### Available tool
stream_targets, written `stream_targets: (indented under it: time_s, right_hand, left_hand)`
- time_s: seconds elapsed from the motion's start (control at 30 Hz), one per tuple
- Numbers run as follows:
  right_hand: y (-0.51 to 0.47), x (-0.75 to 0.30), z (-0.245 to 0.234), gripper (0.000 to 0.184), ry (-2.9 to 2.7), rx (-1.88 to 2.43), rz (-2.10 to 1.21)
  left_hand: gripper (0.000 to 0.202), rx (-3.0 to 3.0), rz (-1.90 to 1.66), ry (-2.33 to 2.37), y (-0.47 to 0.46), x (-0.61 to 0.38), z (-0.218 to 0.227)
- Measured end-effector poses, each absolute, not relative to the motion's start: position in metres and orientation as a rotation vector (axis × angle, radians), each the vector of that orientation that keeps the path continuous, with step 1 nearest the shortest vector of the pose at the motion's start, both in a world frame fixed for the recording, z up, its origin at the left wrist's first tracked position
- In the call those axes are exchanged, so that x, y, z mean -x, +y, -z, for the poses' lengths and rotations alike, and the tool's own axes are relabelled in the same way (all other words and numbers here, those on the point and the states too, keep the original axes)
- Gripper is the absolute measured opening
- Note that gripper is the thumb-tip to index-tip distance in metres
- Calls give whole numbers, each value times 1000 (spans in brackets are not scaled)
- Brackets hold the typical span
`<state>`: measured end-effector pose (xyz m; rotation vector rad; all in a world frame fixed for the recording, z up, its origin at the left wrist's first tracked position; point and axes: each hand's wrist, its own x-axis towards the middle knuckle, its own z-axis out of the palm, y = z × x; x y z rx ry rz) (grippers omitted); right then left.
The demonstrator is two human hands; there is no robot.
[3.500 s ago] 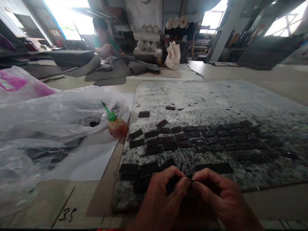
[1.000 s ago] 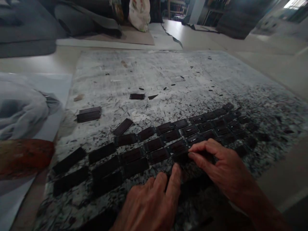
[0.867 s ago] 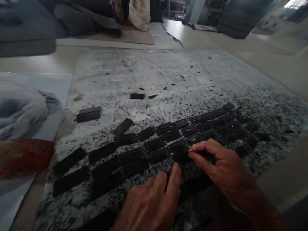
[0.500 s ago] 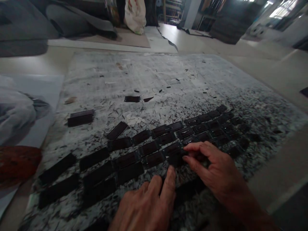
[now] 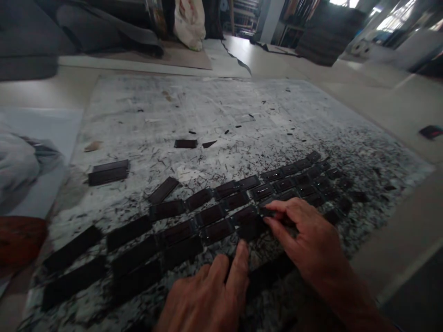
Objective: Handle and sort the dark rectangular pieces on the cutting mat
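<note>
This seems a workshop: I see a wide pale table (image 5: 391, 99), a stained whitish board (image 5: 207, 101) with small dark scraps (image 5: 209, 144), and stacked dark-grey sheets (image 5: 327, 32).

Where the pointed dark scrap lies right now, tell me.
In the head view, the pointed dark scrap lies on the speckled board, slightly left of and above centre, just right of a lone dark rectangle and beyond the dark rows.

My dark pieces (image 5: 182, 251): some look matt, some glossy to me.
Board (image 5: 214, 103): rough, smeared.
Counter (image 5: 374, 103): smooth, slightly shiny.
Whitish left bag (image 5: 15, 161): wrinkled plastic.
</note>
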<state>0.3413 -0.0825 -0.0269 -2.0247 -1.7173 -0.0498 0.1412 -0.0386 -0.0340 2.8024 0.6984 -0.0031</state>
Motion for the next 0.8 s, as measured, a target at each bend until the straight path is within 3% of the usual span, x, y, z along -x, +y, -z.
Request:
stream_targets:
  time_s: [0.13,0.37,0.8]
  right_hand:
    - [-95,-342,25,12,-1728,1943,120]
    - [-108,-326,31,30,-1871,1802,122]
    - [-106,-318,34,25,-1982,1920,217]
  left_hand:
    - [46,-2802,-32,725,-39,-142,34]
    - [45,-2783,-2,707,-37,-141,32]
    - [38,-2778,15,657,-36,-142,28]
